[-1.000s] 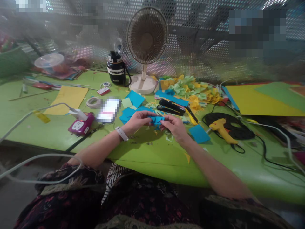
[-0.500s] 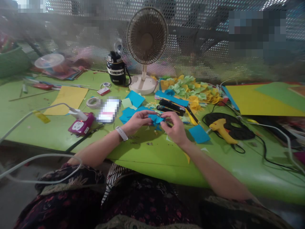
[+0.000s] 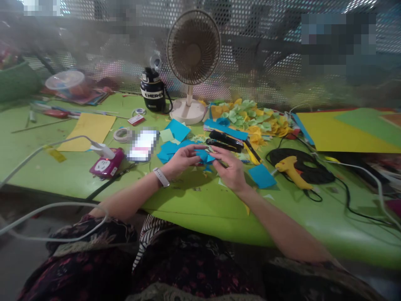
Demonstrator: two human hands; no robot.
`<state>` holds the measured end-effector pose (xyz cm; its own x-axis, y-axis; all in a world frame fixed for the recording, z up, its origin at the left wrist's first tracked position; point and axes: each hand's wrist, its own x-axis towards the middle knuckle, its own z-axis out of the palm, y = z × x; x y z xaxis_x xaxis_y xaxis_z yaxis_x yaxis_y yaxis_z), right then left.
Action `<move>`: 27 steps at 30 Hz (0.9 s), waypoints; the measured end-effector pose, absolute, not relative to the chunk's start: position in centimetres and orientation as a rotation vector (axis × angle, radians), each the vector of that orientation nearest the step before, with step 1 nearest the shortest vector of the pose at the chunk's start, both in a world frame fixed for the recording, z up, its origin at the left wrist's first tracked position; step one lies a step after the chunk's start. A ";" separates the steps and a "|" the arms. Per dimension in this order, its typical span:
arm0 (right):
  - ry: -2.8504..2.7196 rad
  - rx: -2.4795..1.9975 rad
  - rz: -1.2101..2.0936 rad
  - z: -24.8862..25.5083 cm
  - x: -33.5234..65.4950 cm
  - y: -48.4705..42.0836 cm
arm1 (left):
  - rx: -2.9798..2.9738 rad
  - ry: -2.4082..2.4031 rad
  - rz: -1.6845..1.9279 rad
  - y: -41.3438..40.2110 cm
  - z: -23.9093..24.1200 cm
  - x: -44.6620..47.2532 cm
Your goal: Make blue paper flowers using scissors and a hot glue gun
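Note:
A small folded piece of blue paper [image 3: 204,156] is pinched between both my hands just above the green table [image 3: 194,205]. My left hand [image 3: 183,158], with a white watch on the wrist, grips its left side with fingers curled. My right hand [image 3: 230,168] holds its right side, fingers pressed together around the paper. More blue paper squares [image 3: 171,147] lie on the table right behind my hands, and one blue square [image 3: 262,175] lies to the right of my right hand.
A yellow glue gun [image 3: 293,169] on a black cord lies right. Black stapler [image 3: 226,139], pile of yellow and green folded papers [image 3: 250,117], desk fan [image 3: 192,62], black mug [image 3: 153,93], tape roll [image 3: 123,134], phone [image 3: 143,144], pink power strip [image 3: 106,165] and large coloured sheets [image 3: 347,131] surround.
My hands have lifted slightly and come closer together. The right hand's fingers have shifted over the blue paper, folding or turning it; the paper looks more bunched than before.

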<state>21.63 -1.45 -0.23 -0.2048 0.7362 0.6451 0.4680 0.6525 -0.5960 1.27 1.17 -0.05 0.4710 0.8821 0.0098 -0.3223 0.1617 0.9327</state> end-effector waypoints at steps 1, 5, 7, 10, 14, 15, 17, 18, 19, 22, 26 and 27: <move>-1.851 -0.956 0.307 -0.3 21.6 -1.5 | 1.072 0.636 0.956 1.1 0.0 1.3; -1.854 -0.940 0.252 -0.3 21.7 -1.5 | 1.044 0.626 0.983 1.0 0.2 1.5; -1.864 -0.912 0.219 -0.3 21.8 -1.5 | 1.039 0.618 0.976 0.9 0.3 1.5; -1.888 -0.858 0.134 -0.1 22.0 -1.4 | 1.024 0.608 0.967 0.9 0.4 1.5; -1.902 -0.848 0.083 0.1 22.1 -1.3 | 1.001 0.609 0.960 0.7 0.5 1.5; -1.901 -0.855 0.085 0.2 22.1 -1.4 | 0.998 0.611 0.959 0.7 0.5 1.5; -1.903 -0.873 0.103 0.2 22.1 -1.4 | 0.991 0.615 0.961 0.7 0.5 1.6; -1.902 -0.882 0.117 0.3 22.0 -1.5 | 0.986 0.614 0.961 0.6 0.5 1.6; -1.900 -0.890 0.131 0.3 22.0 -1.5 | 0.981 0.612 0.960 0.6 0.5 1.6; -1.886 -0.894 0.136 0.3 22.0 -1.6 | 0.966 0.603 0.962 0.5 0.6 1.7; -1.881 -0.909 0.134 0.4 22.0 -1.7 | 0.956 0.600 0.967 0.4 0.7 1.8; -1.884 -0.910 0.146 0.5 21.9 -1.7 | 0.950 0.594 0.968 0.3 0.7 1.8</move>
<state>21.95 -1.69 0.47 -0.2200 0.6462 0.7308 0.5256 0.7096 -0.4693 1.79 0.34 0.66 0.4646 0.8853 -0.0177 -0.4167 0.2362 0.8778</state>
